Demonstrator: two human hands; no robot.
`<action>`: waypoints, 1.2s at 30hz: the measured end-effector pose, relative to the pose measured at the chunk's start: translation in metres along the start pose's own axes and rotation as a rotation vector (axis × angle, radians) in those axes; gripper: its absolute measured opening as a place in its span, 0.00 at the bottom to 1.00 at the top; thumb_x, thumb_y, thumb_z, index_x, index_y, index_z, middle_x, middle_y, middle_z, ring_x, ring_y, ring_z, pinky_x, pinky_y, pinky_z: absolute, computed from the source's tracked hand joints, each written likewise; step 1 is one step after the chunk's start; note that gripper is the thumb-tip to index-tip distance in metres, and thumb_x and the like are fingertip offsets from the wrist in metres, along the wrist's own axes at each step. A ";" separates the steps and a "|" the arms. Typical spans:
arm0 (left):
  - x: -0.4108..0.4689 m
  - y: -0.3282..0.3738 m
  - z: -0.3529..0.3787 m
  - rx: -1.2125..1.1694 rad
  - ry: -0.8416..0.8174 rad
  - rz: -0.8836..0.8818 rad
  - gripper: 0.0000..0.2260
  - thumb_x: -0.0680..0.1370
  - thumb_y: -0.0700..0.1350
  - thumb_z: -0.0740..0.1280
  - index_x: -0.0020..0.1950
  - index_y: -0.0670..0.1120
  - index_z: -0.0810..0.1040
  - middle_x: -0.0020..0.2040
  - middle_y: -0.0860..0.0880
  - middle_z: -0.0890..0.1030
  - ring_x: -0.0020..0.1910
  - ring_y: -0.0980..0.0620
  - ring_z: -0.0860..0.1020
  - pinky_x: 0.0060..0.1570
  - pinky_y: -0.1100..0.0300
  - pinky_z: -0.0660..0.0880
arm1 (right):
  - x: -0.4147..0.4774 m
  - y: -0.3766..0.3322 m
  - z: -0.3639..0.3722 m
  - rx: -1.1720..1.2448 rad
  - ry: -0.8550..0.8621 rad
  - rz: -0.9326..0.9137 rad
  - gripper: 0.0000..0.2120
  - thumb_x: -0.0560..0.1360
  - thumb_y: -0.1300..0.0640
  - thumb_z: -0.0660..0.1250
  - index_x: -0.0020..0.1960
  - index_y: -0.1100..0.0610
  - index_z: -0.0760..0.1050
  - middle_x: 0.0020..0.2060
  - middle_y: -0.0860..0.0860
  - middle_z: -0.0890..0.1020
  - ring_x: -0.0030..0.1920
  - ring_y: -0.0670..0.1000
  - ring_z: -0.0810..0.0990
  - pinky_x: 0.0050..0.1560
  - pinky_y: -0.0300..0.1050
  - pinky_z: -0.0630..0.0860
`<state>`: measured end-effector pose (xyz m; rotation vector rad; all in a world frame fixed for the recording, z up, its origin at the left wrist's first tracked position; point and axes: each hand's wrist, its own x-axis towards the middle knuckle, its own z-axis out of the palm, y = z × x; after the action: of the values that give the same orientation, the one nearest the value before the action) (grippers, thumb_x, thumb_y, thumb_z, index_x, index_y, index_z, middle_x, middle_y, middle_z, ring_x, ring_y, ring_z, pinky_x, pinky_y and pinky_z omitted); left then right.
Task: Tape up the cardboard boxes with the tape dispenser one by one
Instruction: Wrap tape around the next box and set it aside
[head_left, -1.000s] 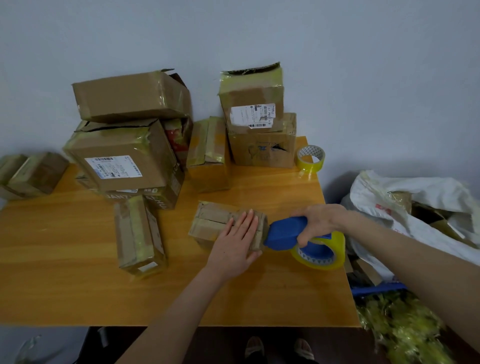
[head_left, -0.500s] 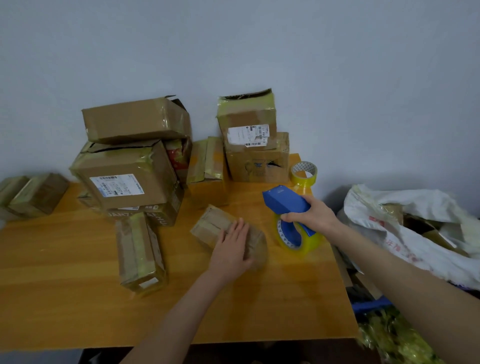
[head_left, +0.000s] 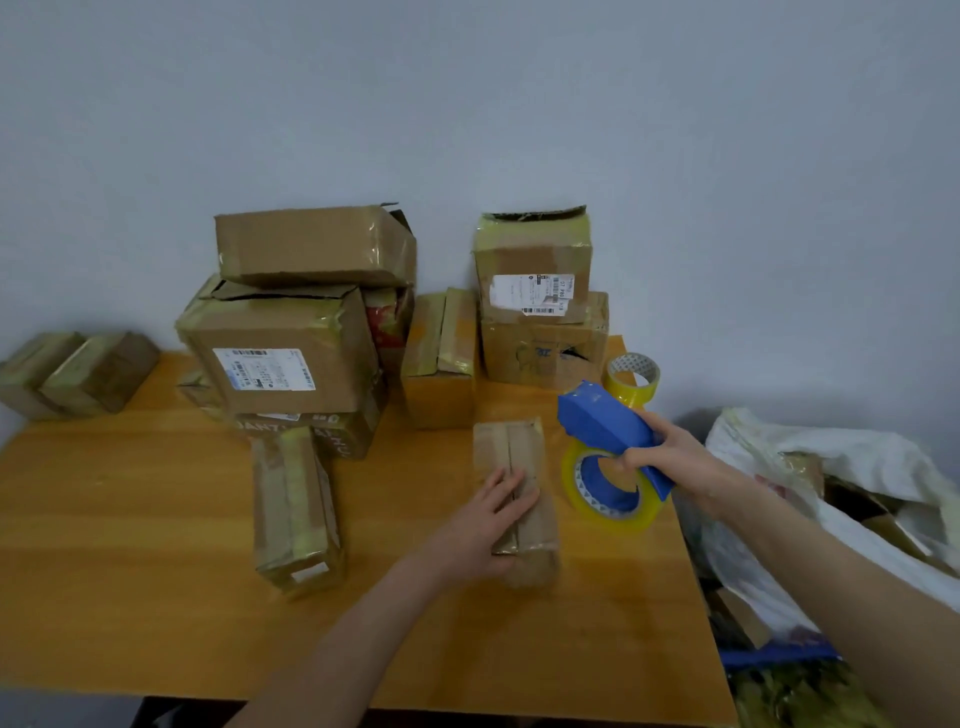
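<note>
Worktop: the yellow wooden worktop (head_left: 156, 597) fills the lower left and middle of the view, its back edge against a pale wall (head_left: 519, 104).
Sack: a white sack (head_left: 831, 467) lies off the worktop's right edge, with cardboard scraps in its mouth.
Left stack: at the back edge, left of the middle, a labelled box (head_left: 280, 358) carries a plain box (head_left: 311, 247) whose right end flap gapes.
Right stack: near the back right corner an upper box (head_left: 532, 260) with a white label and a torn top stands on a lower box (head_left: 543, 343).
Middle box: a taped box (head_left: 439, 358) stands between the two stacks, just beside the lower box.
Corner boxes: two low boxes (head_left: 78, 371) lie side by side at the back left corner.
Long box: a long box (head_left: 293, 514) wrapped in yellowish tape lies in front of the left stack, its end towards the front edge.
Small box: the small box (head_left: 511, 457) lies right of the middle, its long side running from back to front and its top seam showing.
Tape dispenser: the blue tape dispenser (head_left: 602, 421) is just right of the small box, apart from it, nose tilted up towards the back, with a yellowish tape roll (head_left: 584, 499) hanging beneath.
Right hand: the right hand (head_left: 670, 457) grips the tape dispenser's handle, fingers curled round it.
Left hand: the left hand (head_left: 483, 530) lies flat on the near part of the small box, fingers straight along the seam.
Spare roll: a spare roll (head_left: 631, 376) stands at the back right corner, behind the tape dispenser.
</note>
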<state>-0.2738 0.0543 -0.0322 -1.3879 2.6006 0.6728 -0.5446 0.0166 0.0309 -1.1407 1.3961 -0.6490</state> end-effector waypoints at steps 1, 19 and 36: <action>0.005 0.000 -0.003 0.015 -0.014 0.048 0.40 0.77 0.50 0.68 0.79 0.54 0.44 0.78 0.53 0.37 0.77 0.52 0.36 0.75 0.52 0.48 | -0.003 -0.003 -0.005 0.024 -0.017 -0.009 0.29 0.62 0.63 0.74 0.59 0.45 0.74 0.55 0.52 0.79 0.53 0.54 0.80 0.51 0.48 0.77; 0.009 0.035 -0.073 -1.687 0.215 -0.443 0.33 0.77 0.64 0.59 0.70 0.38 0.68 0.63 0.42 0.78 0.61 0.45 0.78 0.58 0.51 0.77 | -0.025 -0.054 -0.019 -0.221 -0.221 -0.168 0.41 0.50 0.51 0.76 0.61 0.34 0.71 0.59 0.46 0.75 0.54 0.47 0.80 0.53 0.46 0.77; -0.020 0.038 -0.043 -1.215 0.444 -0.598 0.06 0.78 0.45 0.68 0.44 0.43 0.79 0.42 0.45 0.82 0.39 0.54 0.78 0.34 0.65 0.76 | -0.057 -0.036 0.019 -0.949 -0.233 -0.289 0.34 0.68 0.47 0.75 0.62 0.31 0.56 0.48 0.34 0.72 0.51 0.45 0.76 0.55 0.48 0.77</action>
<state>-0.2890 0.0694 0.0245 -2.6560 1.6566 2.1598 -0.5248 0.0585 0.0832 -2.1132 1.3606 0.0101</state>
